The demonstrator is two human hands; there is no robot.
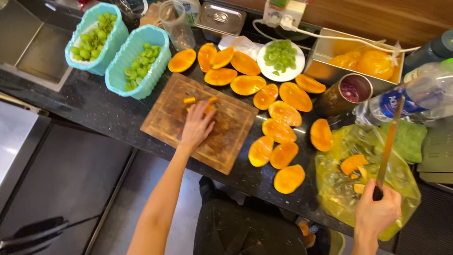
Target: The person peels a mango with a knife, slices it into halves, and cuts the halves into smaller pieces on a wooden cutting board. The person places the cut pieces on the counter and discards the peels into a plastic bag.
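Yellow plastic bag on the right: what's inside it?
Inside the yellow plastic bag a few orange mango scraps show through the film. The right hand with its knife crosses over it; what lies deeper is hidden by glare and folds.

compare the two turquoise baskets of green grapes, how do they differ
The left basket sits farther back, toward the counter's corner; the right basket sits nearer the cutting board. The left basket's grapes are piled close to its rim; the right basket's grapes lie lower, with more of its inner wall showing. Both are ribbed, oblong and turquoise, and they stand side by side.
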